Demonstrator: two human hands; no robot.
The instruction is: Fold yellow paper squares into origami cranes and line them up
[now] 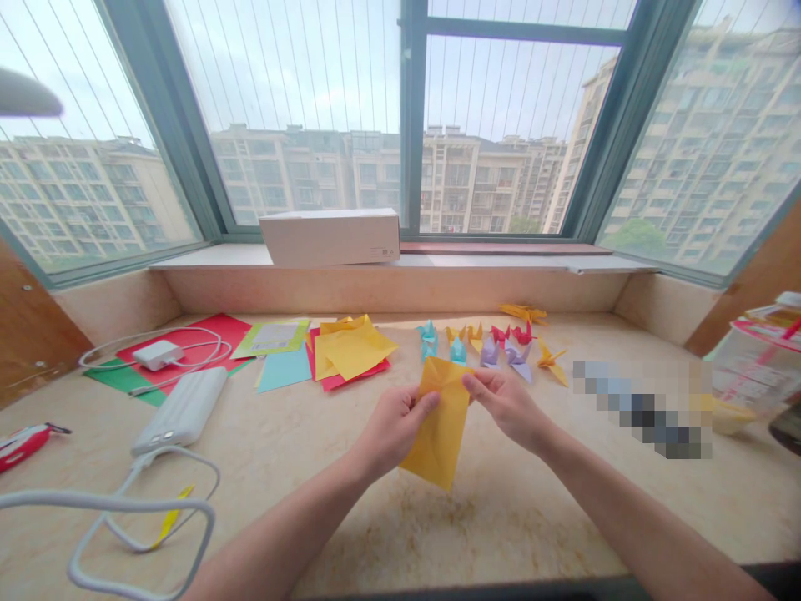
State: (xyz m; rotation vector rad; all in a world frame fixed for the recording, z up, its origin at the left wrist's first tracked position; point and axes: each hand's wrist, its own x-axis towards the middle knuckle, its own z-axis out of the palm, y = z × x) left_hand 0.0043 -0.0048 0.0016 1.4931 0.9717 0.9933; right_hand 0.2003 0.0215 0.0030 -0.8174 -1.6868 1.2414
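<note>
A folded sheet of yellow origami paper [441, 434] is held up over the counter between both hands, its long side running downward. My left hand [397, 421] pinches its left edge, thumb lying on the front face. At the upper right corner, my right hand [504, 401] grips the paper between thumb and fingers. Creases show near its top. Just behind it stand several small folded paper cranes, among them a blue crane [428, 338], a purple crane [518, 357], a red crane [522, 333] and a yellow crane [551, 361].
Loose yellow sheets [360, 351] lie on red ones at the back, beside a light blue sheet [284, 369]. On the left are a white power bank [181, 409], a charger [158, 356] and a looped cable [206, 534]. A plastic container [757, 359] stands right; a white box [331, 238] sits on the sill.
</note>
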